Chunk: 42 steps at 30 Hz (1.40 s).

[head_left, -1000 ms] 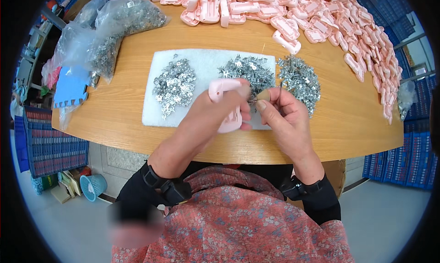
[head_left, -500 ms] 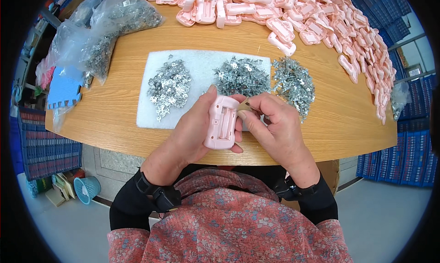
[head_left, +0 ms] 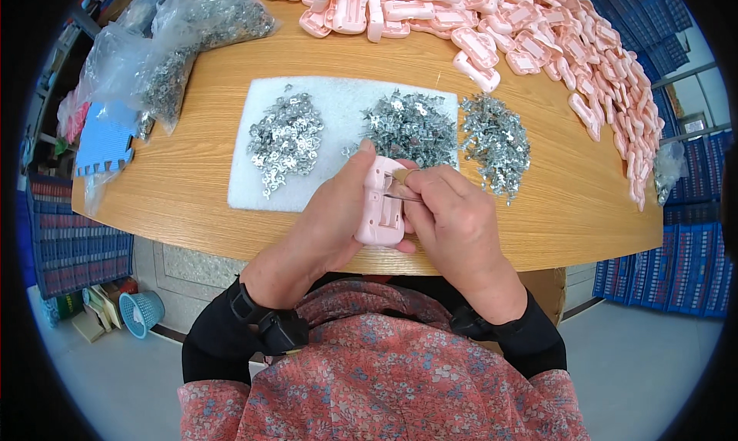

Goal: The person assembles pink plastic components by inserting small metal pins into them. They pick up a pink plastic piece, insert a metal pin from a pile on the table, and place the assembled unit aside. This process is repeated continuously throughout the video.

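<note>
My left hand (head_left: pixel 327 214) is closed around a pale pink plastic housing (head_left: pixel 382 220), its thumb along the left edge and fingertips showing past the right side. The housing is tilted, its open battery compartment facing up. My right hand (head_left: pixel 457 214) is closed in a pinch on a thin pointed metal tool (head_left: pixel 403 198), whose tip reaches over the compartment. A tan piece (head_left: pixel 400 175) shows at the right index fingertip; whether it is a finger cover, I cannot tell. Small metal contact pieces lie in a left pile (head_left: pixel 284 141), a middle pile (head_left: pixel 411 130) and a right pile (head_left: pixel 496 145).
Under two piles is a white foam sheet (head_left: pixel 334 95) on the wooden table (head_left: pixel 169 184). Many pink housings (head_left: pixel 530 38) are heaped along the far and right side. Clear bags of metal pieces (head_left: pixel 207 18) and a blue foam mat (head_left: pixel 104 137) sit at the left.
My right hand has turned, and the thin metal tool now shows across the compartment. The housing has shifted slightly right and tilted more in my left hand.
</note>
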Tool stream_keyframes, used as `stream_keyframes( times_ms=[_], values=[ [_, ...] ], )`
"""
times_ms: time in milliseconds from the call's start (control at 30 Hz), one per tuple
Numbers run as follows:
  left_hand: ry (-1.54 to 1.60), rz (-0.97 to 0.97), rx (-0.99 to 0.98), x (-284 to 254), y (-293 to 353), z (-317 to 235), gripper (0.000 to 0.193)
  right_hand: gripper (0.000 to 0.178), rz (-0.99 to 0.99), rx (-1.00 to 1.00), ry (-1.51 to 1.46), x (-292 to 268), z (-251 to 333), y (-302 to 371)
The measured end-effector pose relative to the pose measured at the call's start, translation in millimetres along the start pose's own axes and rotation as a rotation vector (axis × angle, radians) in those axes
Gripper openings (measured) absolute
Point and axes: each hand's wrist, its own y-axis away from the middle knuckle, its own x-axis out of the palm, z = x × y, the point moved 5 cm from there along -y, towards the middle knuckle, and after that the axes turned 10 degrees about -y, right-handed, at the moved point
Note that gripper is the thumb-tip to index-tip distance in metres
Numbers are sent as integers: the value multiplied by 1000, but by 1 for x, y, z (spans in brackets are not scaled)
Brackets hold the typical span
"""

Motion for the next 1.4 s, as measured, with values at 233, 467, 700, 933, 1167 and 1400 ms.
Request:
stream_keyframes(
  times_ms=[233,467,700,933,1167,1400],
  values=[
    [89,64,-13,-4,0,2,57,18,-30,313,-286,-14,-22,2],
    [7,128,-36,10,0,2,58,22,132,656,-809,6,-31,8],
    [-9,106,-36,7,1,0,58,21,179,670,-784,8,-34,8],
    [-104,109,-33,11,6,-5,59,23,125,882,-1193,9,-41,13],
    [-765,-50,348,-8,10,-13,40,21,139,865,-1045,8,-53,18],
    [-1218,-114,458,8,20,-26,45,27,119,759,-1014,9,-50,18]
  ],
)
